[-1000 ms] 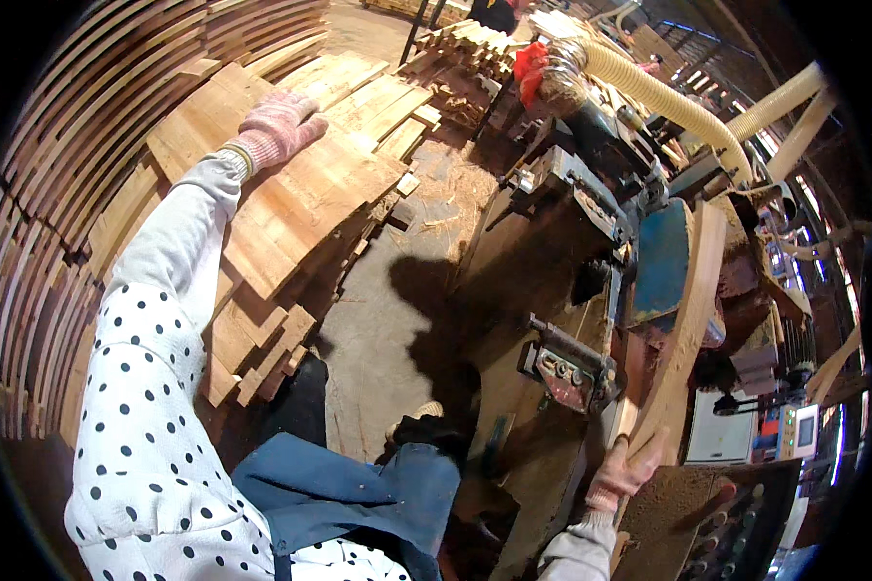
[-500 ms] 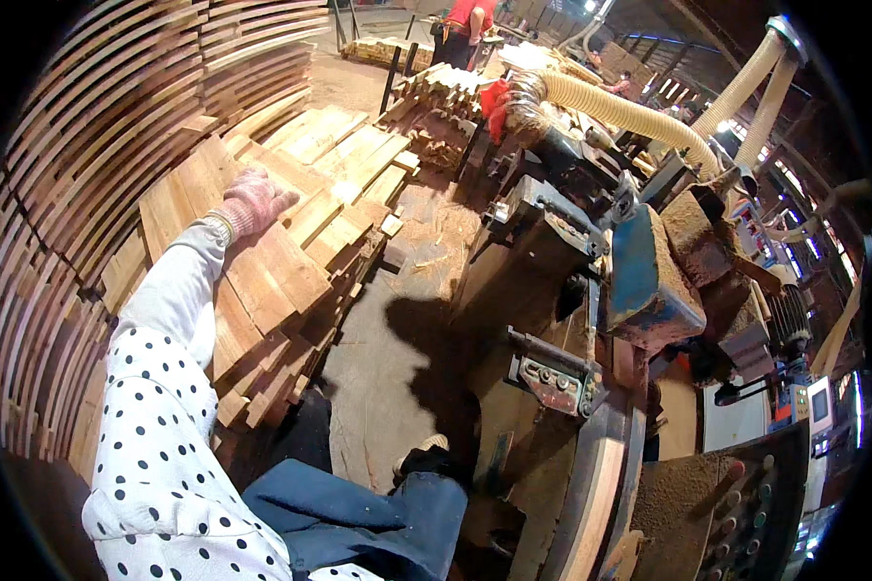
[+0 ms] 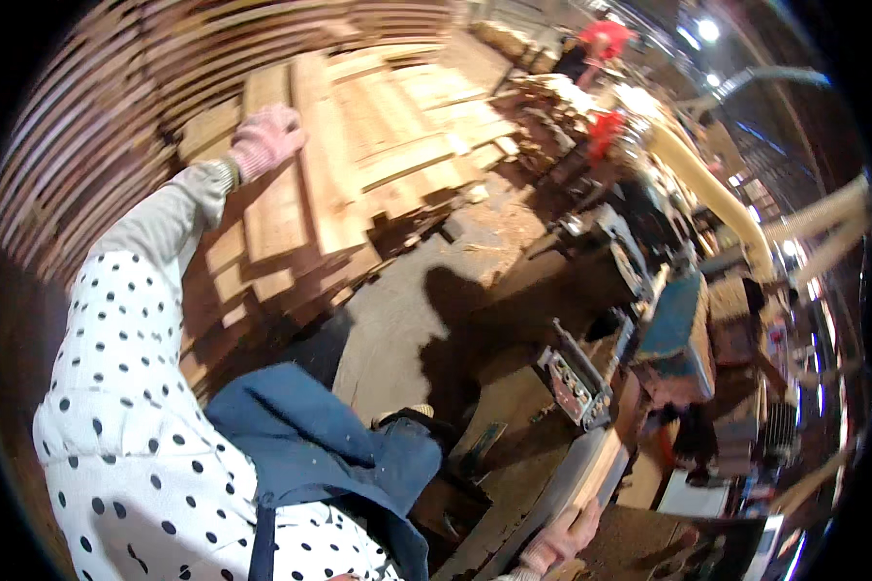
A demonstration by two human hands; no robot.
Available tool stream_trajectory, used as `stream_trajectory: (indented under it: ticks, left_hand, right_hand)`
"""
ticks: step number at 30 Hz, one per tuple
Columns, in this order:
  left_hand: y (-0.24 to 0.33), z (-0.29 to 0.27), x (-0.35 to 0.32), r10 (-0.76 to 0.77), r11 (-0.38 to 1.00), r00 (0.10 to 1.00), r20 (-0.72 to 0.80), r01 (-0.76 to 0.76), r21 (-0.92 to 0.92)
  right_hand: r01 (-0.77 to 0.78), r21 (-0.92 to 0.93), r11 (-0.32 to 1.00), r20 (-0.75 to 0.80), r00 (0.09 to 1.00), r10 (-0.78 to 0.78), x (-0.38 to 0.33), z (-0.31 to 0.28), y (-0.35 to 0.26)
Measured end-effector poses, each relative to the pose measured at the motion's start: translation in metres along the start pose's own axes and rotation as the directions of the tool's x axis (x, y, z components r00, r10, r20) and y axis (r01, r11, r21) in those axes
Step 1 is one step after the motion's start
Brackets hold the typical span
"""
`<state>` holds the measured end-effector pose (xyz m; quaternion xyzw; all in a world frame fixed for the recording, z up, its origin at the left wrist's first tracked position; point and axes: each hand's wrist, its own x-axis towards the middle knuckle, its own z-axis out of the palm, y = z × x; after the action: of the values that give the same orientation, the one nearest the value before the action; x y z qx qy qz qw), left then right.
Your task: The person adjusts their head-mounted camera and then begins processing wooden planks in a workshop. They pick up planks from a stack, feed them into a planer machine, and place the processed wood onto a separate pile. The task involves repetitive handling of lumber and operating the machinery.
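Observation:
My left hand (image 3: 266, 140), in a pinkish knit glove, is closed on a pale wooden board (image 3: 276, 213) on top of the board stack at the left. Its fingers bend over the board's right edge, beside a dark gap. A second board (image 3: 327, 165) lies just right of that gap. At the lower right my right hand (image 3: 562, 537), also gloved, is closed over the near end of a long wooden strip (image 3: 596, 463). That strip lies along the metal rail of a dusty machine. Motion blurs part of the picture.
Tall layered timber (image 3: 77, 145) rises at the far left. Across a strip of concrete floor (image 3: 397, 324) stands the machine, with a metal bracket (image 3: 574, 382) and a blue sawdust-covered housing (image 3: 676, 329). A ribbed hose (image 3: 717, 184) runs behind it. A person in red (image 3: 606, 41) stands farther back.
The view has swung, so the stack and machine sit differently in the picture. My right hand has come into view on the strip. Beside my left hand a gap now shows between the boards.

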<state>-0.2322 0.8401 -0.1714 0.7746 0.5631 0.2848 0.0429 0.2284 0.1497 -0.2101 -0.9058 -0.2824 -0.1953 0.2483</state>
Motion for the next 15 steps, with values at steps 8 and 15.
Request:
stream_trajectory:
  ticks: [8,15]
  left_hand:
    - [-0.101,0.051,-0.04,-0.454,0.483,0.851,0.266,0.486,-0.728]
    - [-0.121,0.061,-0.016,-0.431,0.03,0.812,0.394,0.449,-0.893]
  right_hand:
    - [-0.078,0.11,0.991,-0.07,0.994,0.086,0.081,0.04,-0.055]
    - [-0.187,0.42,0.888,-0.096,0.964,0.249,0.036,0.042,-0.054]
